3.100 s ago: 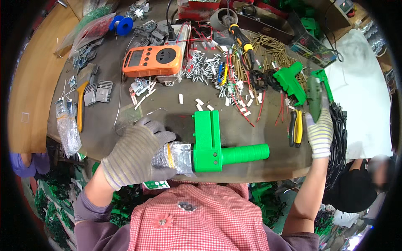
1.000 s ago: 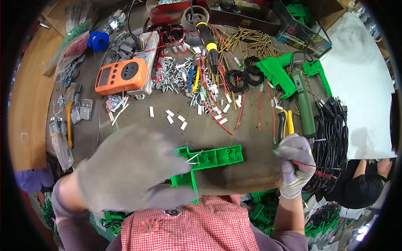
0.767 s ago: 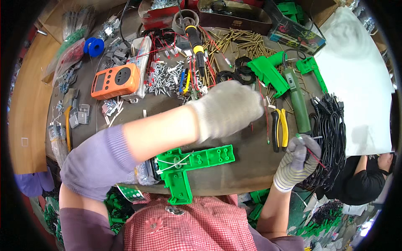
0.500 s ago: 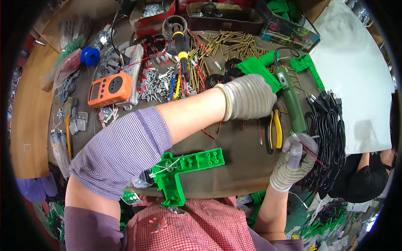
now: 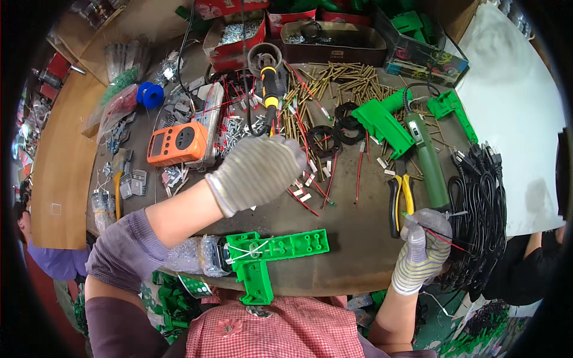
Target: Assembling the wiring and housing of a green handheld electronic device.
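Observation:
My left hand [image 5: 259, 173], in a striped glove, is over the middle of the bench, next to the yellow-and-black screwdriver-like handle [image 5: 270, 89]. Its fingers are curled down, and whatever they grip is hidden beneath the glove. At the right, my right hand [image 5: 422, 247], also gloved, pinches a thin red wire [image 5: 447, 240] whose small green-tipped end sticks out past the thumb. Close to the bench's front edge lies an open green plastic housing half [image 5: 286, 246], with white leads crossing it. Yellow-and-black pliers [image 5: 401, 200] rest beside my right hand.
A green electric tool [image 5: 431, 164] lies near a bundle of black power cords [image 5: 477, 203]. An orange meter [image 5: 178, 144] sits left. Brass screws [image 5: 340, 80], black rings [image 5: 325, 142] and red wires cover the centre. Red bins [image 5: 233, 45] line the back.
My left hand has moved left from the green plastic piece to beside the yellow-and-black handle, uncovering black rings and red wires. The right hand still holds its wire.

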Available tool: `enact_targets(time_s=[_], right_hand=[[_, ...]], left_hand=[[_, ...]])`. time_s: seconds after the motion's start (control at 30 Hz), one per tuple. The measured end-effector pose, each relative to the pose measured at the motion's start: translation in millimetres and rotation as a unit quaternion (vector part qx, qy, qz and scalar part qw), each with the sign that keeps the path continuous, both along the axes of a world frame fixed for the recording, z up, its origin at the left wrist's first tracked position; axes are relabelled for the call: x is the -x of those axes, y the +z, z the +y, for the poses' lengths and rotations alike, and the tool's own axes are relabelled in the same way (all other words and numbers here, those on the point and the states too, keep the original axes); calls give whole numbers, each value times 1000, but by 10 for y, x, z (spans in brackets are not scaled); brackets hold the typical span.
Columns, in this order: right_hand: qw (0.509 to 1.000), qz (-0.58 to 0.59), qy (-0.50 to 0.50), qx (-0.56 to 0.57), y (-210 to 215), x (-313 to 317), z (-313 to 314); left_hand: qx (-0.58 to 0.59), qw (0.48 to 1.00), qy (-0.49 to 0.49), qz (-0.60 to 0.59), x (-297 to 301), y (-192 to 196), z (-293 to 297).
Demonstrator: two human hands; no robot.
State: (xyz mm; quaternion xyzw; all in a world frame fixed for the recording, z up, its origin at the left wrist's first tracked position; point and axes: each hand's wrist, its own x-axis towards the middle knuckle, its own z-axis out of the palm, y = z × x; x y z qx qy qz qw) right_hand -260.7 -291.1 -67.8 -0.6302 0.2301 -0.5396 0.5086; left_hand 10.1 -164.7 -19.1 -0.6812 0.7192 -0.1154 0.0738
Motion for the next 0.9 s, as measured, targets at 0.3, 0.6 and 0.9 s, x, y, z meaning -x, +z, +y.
enact_targets(time_s=[0.3, 0.6, 0.9], right_hand=[[998, 64, 9, -20, 53, -24, 35], [996, 71, -8, 51, -22, -41, -11], [997, 77, 3, 16, 40, -34, 17]], left_hand=[[149, 945, 243, 162, -515, -22, 161], [103, 952, 273, 97, -1007, 31, -233], [3, 978, 208, -15, -1293, 80, -288]])
